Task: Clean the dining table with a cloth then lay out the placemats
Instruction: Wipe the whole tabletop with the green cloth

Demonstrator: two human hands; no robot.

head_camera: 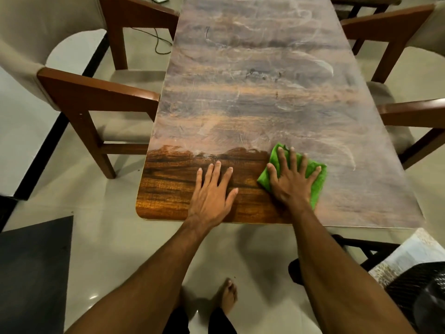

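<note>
Though folded, cloth (pixel 317 183) under right hand (pixel 291 185)

Home dining room.
Long wooden table (pixel 252 97) mid-frame, cushioned armchairs (pixel 96 90) at left and right edges, glossy tiled floor (pixel 115 237) below.

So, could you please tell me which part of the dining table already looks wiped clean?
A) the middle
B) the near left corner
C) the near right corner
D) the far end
B: the near left corner of the dining table shows dark, glossy wood around the flat left hand, while the rest looks hazy. The right hand presses the green cloth at that boundary.
</note>
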